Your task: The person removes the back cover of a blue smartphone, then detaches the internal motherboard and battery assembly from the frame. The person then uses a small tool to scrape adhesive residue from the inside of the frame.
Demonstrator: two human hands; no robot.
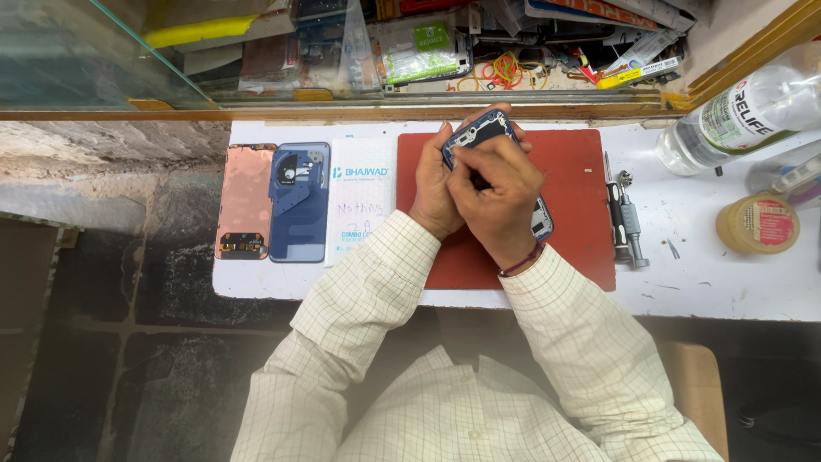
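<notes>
Over a red work mat [581, 205] I hold an opened blue phone body [475, 131], tilted with its top end away from me. My left hand [432, 184] cups it from the left and underneath. My right hand [499, 192] lies across its middle with fingers curled down on the exposed inside; whether a tool sits between those fingers is hidden. The phone's lower end [542, 224] pokes out past my right wrist.
Left of the mat lie a copper-coloured screen panel [245, 202], a blue back cover [300, 202] and a white flat packet [358, 198]. Right of it lie two screwdrivers [624, 221], a tape roll [758, 223] and a clear bottle [744, 115]. A cluttered glass counter [410, 51] runs behind.
</notes>
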